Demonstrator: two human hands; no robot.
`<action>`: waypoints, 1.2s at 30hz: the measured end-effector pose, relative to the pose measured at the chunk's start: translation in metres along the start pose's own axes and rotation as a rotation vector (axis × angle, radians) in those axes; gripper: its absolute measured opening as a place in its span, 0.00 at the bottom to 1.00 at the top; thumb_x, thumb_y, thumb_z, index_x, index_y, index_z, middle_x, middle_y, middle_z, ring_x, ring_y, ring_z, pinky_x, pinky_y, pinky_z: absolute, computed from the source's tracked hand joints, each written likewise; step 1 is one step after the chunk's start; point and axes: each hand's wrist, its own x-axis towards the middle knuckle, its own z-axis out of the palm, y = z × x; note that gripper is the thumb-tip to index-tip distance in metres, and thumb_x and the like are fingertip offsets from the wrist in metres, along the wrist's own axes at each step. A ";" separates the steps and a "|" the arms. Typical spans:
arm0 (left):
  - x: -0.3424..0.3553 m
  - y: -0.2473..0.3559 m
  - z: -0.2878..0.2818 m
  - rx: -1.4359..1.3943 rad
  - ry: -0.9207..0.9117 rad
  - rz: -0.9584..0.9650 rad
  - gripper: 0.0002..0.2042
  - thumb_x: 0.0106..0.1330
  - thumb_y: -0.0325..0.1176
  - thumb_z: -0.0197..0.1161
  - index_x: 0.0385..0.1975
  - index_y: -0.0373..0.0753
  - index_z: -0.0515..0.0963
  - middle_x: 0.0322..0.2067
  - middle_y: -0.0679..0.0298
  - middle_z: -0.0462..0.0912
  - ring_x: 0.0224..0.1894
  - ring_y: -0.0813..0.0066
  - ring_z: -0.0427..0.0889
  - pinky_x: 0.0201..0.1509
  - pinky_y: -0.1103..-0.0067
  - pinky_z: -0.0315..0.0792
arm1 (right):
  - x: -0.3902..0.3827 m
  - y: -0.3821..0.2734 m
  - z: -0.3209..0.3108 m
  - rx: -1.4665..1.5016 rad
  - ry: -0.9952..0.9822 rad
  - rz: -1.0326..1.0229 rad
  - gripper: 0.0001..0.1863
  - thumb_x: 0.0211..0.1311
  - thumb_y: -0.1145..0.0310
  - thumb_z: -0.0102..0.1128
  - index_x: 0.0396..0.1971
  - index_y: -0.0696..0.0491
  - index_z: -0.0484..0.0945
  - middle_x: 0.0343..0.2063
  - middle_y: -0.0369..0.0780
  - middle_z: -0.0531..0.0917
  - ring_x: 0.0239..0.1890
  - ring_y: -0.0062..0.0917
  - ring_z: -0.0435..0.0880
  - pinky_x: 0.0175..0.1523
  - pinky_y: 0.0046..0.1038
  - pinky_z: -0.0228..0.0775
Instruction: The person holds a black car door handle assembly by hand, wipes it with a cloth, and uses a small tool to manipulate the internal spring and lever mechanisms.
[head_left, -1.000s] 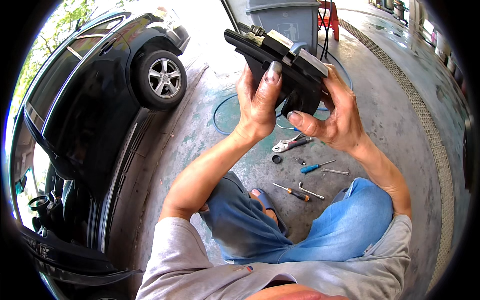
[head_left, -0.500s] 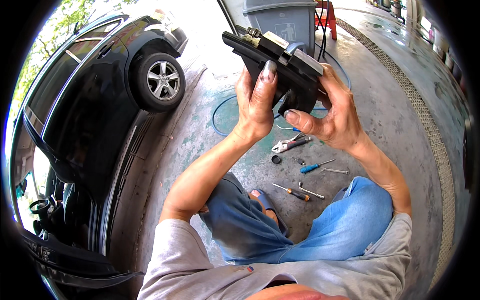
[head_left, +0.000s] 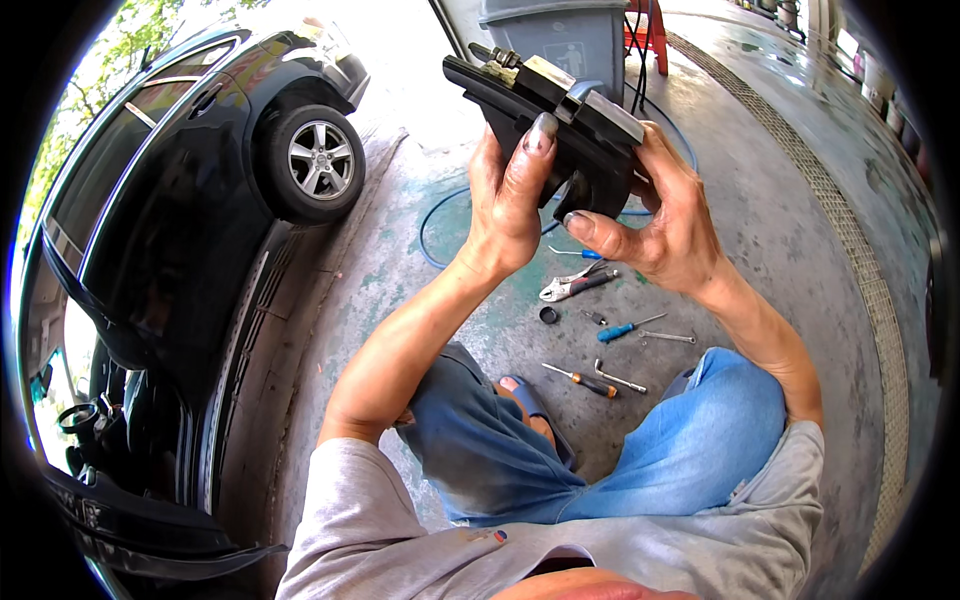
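Note:
A bulky black plastic car part with metal fittings and pale pieces along its top is held up in front of me, tilted down to the right. My left hand grips its left side, thumb pressed on the near face. Around the right end curl the fingers of my right hand, with the thumb at the lower edge. Below, on the floor, lie locking pliers, a blue screwdriver, a wrench, an orange-and-black screwdriver and an L-shaped wrench.
A dark car stands at the left, its front door open. Beyond the part are a grey bin, a red stand and a blue hose. A small black cap lies by the pliers. A drain grating runs along the right.
The view has shifted slightly. Both hands keep the same grip on the black part, which has hardly moved.

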 end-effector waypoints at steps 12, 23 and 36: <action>0.003 0.007 0.001 -0.038 -0.084 -0.109 0.23 0.66 0.48 0.61 0.46 0.31 0.77 0.38 0.64 0.82 0.39 0.80 0.79 0.45 0.80 0.73 | -0.002 0.008 0.002 -0.225 0.101 -0.166 0.43 0.44 0.54 0.80 0.57 0.64 0.72 0.43 0.47 0.78 0.44 0.36 0.82 0.49 0.32 0.77; 0.005 0.008 -0.002 -0.106 -0.091 -0.262 0.17 0.66 0.39 0.61 0.48 0.32 0.77 0.40 0.63 0.83 0.42 0.78 0.80 0.50 0.79 0.73 | -0.002 0.009 0.001 -0.308 0.091 -0.176 0.44 0.43 0.54 0.80 0.58 0.63 0.71 0.44 0.47 0.78 0.46 0.38 0.82 0.50 0.34 0.77; 0.005 -0.004 -0.010 -0.167 -0.055 -0.310 0.18 0.69 0.41 0.57 0.48 0.34 0.79 0.43 0.65 0.82 0.47 0.76 0.79 0.53 0.75 0.71 | -0.003 0.011 0.001 -0.324 0.072 -0.182 0.45 0.42 0.55 0.80 0.58 0.65 0.71 0.45 0.48 0.78 0.47 0.38 0.80 0.52 0.33 0.76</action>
